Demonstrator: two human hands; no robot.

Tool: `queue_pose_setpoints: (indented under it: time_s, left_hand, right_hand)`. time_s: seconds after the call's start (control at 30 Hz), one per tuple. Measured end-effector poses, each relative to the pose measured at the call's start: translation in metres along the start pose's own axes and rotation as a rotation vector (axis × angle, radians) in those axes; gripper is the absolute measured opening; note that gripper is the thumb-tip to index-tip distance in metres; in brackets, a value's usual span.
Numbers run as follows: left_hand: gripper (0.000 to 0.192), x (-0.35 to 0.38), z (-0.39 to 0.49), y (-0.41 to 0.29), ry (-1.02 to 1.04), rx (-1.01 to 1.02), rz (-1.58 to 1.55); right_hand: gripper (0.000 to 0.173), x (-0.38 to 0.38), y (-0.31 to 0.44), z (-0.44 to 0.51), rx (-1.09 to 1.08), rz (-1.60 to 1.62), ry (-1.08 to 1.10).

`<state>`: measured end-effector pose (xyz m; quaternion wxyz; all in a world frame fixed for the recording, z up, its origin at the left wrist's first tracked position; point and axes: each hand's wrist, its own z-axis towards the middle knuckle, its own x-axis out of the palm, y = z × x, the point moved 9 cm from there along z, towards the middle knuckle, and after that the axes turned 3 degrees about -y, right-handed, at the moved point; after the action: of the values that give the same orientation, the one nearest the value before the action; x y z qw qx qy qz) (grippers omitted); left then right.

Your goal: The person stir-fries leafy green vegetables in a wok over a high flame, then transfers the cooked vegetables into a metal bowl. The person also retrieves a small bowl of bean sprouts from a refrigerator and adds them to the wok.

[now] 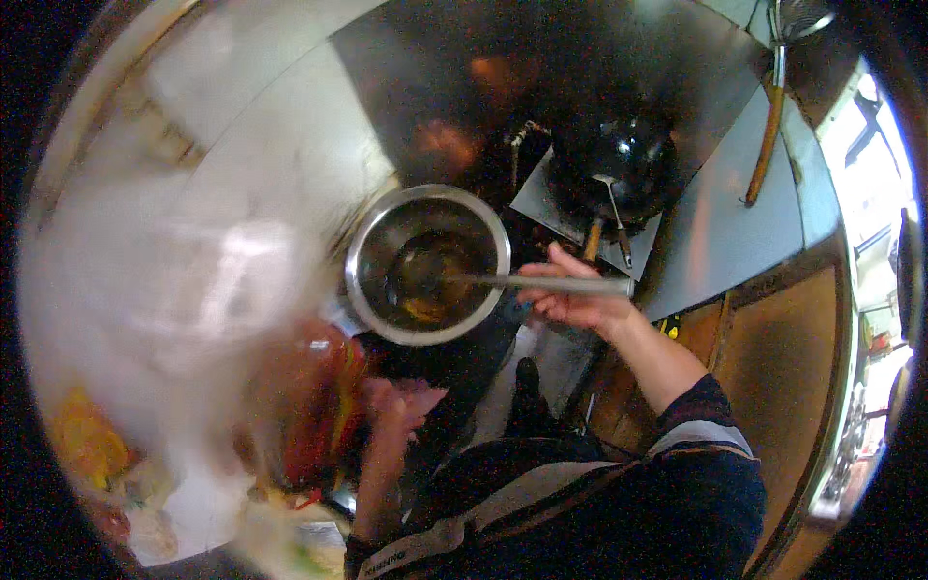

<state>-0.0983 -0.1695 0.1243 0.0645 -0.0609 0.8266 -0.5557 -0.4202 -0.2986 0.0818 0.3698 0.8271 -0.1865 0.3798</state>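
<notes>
In front of me stands a round metal pot [355, 268] with a broad shiny rim and dark contents, something yellowish in it. My right hand [562, 290] is at the pot's right side, with the long metal handle [573, 285] of a utensil lying across it between thumb and fingers. The handle's far end reaches into the pot, where its head is blurred. My left hand [391, 402] is low and left of centre, beside a glossy red container [308, 413]. It is blurred, with a pinkish patch at its fingers, so its hold is unclear.
Beyond the right hand sits a black wok [616, 159] with a metal spatula [612, 203] and a wooden handle [594, 239]. A wire strainer [765, 145] with a long wooden handle is at upper right. Pale haze blurs the left, where a yellow item [90, 438] shows.
</notes>
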Motion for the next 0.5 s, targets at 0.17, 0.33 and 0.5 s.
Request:
queue_pose_setpoints:
  time_s: [0.17, 0.33, 0.5]
  left_hand:
    - [0.038, 0.063, 0.070, -0.017, -0.356, -0.309, -0.260]
    - [0.039, 0.078, 0.102, -0.014, -0.307, -0.320, -0.160]
    - [0.033, 0.045, 0.128, -0.007, -0.356, -0.169, 0.165]
  right_hand:
    - [0.042, 0.017, 0.003, 0.002, 0.289, -0.350, 0.042]
    - [0.060, 0.031, 0.024, 0.003, 0.256, -0.576, 0.013]
    - [0.063, 0.043, 0.052, 0.000, -0.115, -1.235, 0.142]
